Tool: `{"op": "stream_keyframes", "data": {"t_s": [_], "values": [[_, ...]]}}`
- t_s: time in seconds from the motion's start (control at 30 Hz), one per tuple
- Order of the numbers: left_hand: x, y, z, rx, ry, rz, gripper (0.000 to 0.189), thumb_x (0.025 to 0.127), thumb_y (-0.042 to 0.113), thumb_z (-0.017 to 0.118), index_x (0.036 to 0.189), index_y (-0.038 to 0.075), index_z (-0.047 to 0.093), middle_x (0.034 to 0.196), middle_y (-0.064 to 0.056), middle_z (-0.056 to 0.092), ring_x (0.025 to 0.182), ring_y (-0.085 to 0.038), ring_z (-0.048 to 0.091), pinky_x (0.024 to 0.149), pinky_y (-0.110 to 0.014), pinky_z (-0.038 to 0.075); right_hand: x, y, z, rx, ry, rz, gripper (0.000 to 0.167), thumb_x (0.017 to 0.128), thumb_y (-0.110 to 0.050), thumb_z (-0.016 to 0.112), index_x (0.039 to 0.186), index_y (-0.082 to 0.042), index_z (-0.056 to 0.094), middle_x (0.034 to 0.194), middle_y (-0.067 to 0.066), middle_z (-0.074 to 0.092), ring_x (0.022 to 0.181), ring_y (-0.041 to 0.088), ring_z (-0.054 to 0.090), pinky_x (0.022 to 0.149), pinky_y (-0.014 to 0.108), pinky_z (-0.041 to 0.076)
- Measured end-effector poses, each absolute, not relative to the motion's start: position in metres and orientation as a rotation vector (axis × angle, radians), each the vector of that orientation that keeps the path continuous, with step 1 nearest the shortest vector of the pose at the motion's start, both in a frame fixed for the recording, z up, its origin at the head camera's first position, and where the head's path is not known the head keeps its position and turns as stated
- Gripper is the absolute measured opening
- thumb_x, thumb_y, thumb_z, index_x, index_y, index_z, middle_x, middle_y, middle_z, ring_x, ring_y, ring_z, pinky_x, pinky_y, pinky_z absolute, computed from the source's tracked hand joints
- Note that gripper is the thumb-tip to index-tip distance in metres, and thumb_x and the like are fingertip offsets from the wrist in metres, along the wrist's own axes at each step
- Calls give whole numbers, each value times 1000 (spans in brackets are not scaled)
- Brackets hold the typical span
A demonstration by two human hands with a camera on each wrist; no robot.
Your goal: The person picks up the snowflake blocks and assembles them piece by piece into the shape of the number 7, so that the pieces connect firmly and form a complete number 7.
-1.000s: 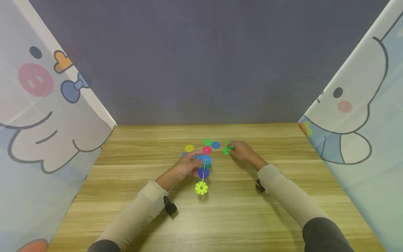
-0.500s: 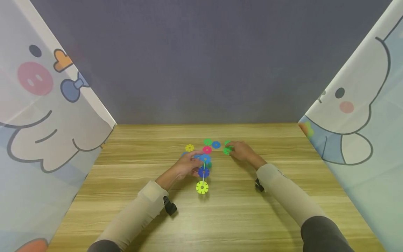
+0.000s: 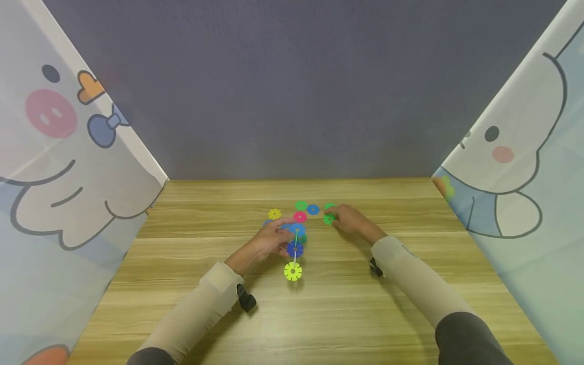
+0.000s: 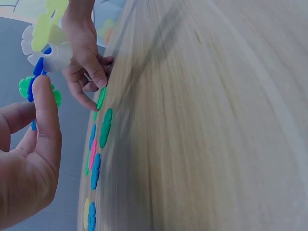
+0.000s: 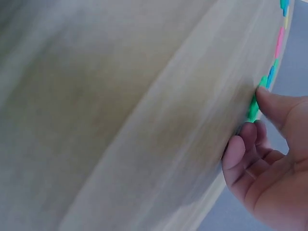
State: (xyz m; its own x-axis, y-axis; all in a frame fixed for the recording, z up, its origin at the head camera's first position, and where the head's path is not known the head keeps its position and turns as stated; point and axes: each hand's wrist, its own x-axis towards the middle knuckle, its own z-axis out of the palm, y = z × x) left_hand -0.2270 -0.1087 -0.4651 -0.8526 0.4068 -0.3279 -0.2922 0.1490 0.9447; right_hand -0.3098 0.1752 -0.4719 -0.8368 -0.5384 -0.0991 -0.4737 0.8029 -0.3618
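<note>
My left hand [image 3: 268, 240] holds a chain of interlocked notched plastic discs above the table. A yellow disc [image 3: 288, 272] forms its near end, joined to a white disc [image 4: 58, 54], a dark blue disc [image 3: 298, 252] and a green disc [image 4: 23, 88]. A light blue disc [image 3: 298, 229] shows at its far end. Low over the table, my right hand [image 3: 350, 219] has its thumb and fingertips around the edge of a flat green disc [image 3: 327, 219]. Fingers partly cover this disc and another green disc [image 3: 329, 206] just behind it.
Loose discs lie at the back of the wooden table [image 3: 365, 304]: yellow [image 3: 271, 215], green [image 3: 298, 205], blue [image 3: 309, 209] and pink [image 3: 296, 218]. Blue and dark green [image 4: 106, 129] ones lie near the left hand. A grey panel [image 3: 296, 91] stands behind; printed cloth walls flank the table.
My right hand's fingers have shifted slightly at the green discs, and the nearer one has moved very slightly. My left hand keeps holding the chain almost still.
</note>
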Motion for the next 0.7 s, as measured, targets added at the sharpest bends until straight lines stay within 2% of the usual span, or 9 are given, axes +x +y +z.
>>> {"op": "stream_keyframes", "data": {"t_s": [0.1,0.3,0.4,0.5,0.7], "values": [[-227,-109,-464,111,1908,1757,61,99,4,58,156,13,39,86,-1,59,70,-14,66,66,-29,63,-311,178,-472,-754,2796,-530,42,92,-12,72,132,-4,63,87,8,63,78,20,54,86,46,55],[-226,-108,-463,97,1913,1758,59,101,7,59,156,14,40,91,-3,60,71,-14,66,66,-29,63,-313,184,-474,-723,2871,-587,26,92,-16,75,113,-4,67,98,9,66,87,21,56,81,41,55],[-226,-107,-463,74,1915,1766,58,100,7,59,155,16,41,93,-4,62,71,-14,67,66,-29,63,-312,188,-472,-719,2884,-632,17,92,-16,76,101,-7,64,91,7,65,82,20,56,74,37,53],[-226,-107,-464,60,1917,1773,58,100,6,59,154,16,42,93,-4,64,70,-14,67,65,-29,63,-309,192,-470,-739,2870,-639,16,93,-18,75,92,-10,61,82,2,62,74,16,55,68,32,50],[-227,-105,-465,48,1909,1785,58,100,6,59,154,16,42,97,-7,65,72,-15,68,65,-28,63,-297,192,-469,-799,2811,-652,13,99,-22,66,94,-11,63,73,-3,58,65,11,50,61,26,45]]}}
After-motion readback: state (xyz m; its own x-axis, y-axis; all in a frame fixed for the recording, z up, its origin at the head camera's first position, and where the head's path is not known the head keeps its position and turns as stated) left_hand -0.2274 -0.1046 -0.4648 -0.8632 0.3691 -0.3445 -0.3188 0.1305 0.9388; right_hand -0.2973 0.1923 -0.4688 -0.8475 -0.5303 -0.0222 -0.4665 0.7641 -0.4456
